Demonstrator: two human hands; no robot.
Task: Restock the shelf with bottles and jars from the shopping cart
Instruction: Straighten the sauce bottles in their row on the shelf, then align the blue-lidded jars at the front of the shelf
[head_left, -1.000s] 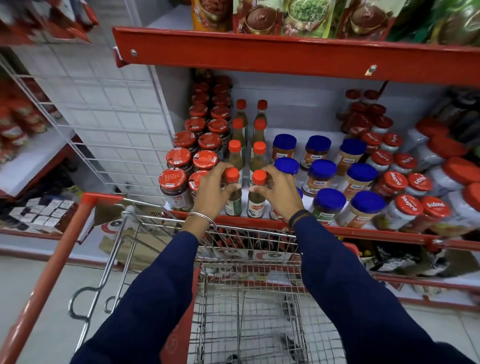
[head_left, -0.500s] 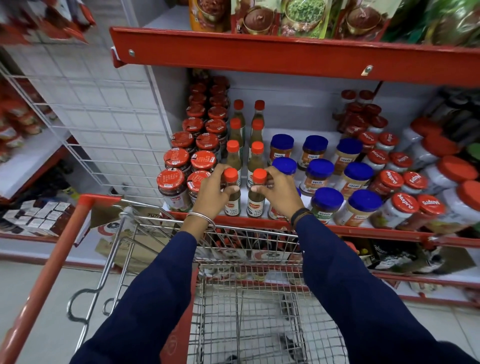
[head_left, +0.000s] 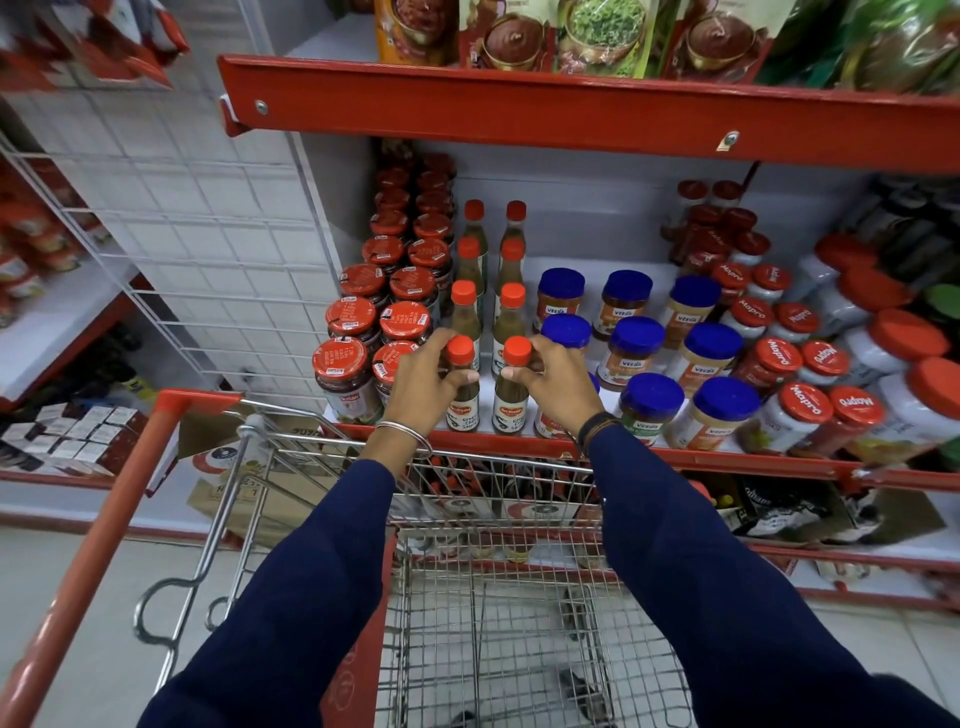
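Note:
Two green chilli sauce bottles with orange caps stand side by side at the front edge of the red shelf (head_left: 727, 460). My left hand (head_left: 423, 382) grips the neck of the left bottle (head_left: 462, 410). My right hand (head_left: 558, 384) grips the neck of the right bottle (head_left: 510, 410). Behind them runs a double row of the same bottles (head_left: 465, 312). The wire shopping cart (head_left: 498, 613) sits below my arms, its basket showing no bottles or jars.
Red-lidded jars (head_left: 345, 374) crowd the shelf left of the bottles, blue-lidded jars (head_left: 652, 402) and Mapro jars (head_left: 797, 410) to the right. A red upper shelf (head_left: 571, 111) overhangs. A white wire grid panel (head_left: 208, 218) stands on the left. The cart's red handle (head_left: 98, 551) crosses lower left.
Both hands stay on the two front bottles at the shelf edge; the bottles look barely shifted. The view has tilted slightly.

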